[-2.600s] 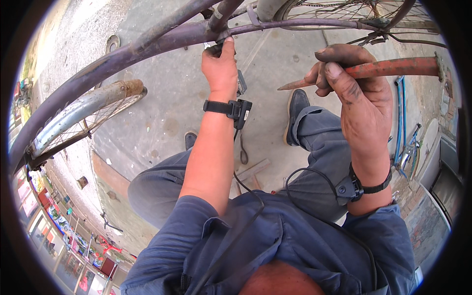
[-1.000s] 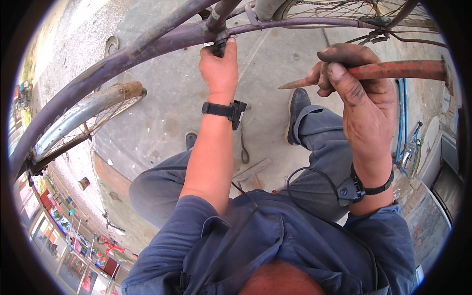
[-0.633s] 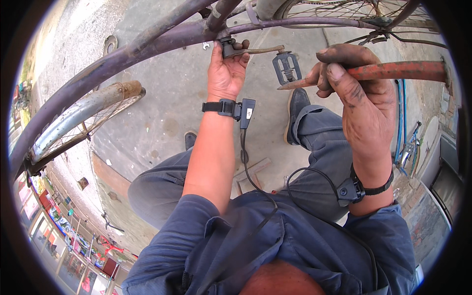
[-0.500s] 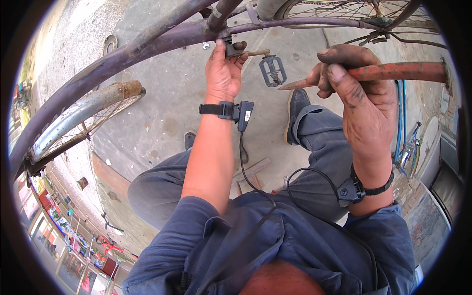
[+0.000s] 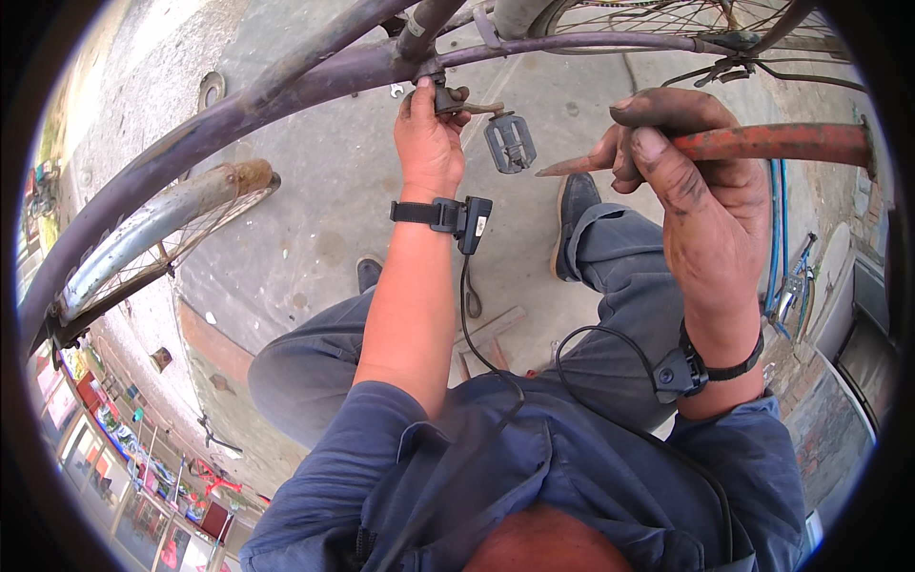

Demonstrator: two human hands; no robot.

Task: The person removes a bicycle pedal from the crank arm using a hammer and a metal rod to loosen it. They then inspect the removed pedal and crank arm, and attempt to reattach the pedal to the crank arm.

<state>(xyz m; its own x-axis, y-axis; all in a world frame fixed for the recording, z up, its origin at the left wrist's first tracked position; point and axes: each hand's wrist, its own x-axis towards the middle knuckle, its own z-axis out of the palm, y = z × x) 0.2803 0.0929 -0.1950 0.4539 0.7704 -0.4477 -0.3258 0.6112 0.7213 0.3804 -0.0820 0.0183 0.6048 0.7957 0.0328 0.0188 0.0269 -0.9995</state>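
Observation:
At the centre top, my left hand (image 5: 427, 143) grips a dark crank arm (image 5: 452, 107) where it meets the bottom of a purple bicycle frame (image 5: 334, 71). A black pedal (image 5: 509, 143) hangs from the crank's end, right of my fingers. My right hand (image 5: 691, 186), its fingertips blackened, is closed round a worn red metal tool (image 5: 782, 141) held crosswise. The tool's tapered tip (image 5: 558, 170) points left, a little below and right of the pedal; its middle is hidden by my fingers. Black straps with small devices and cables are on both wrists.
A rusty front mudguard (image 5: 205, 195) and wheel are at left, a rear wheel (image 5: 686, 19) at top right. On the concrete lie a small spanner (image 5: 396, 91), a metal ring (image 5: 212, 91) and blue bicycle frames (image 5: 783, 276). My legs and shoes are below.
My left hand has turned, palm more visible. The crank and pedal have swung into view to its right, and the pedal has since shifted left and down. My right hand is nearly still.

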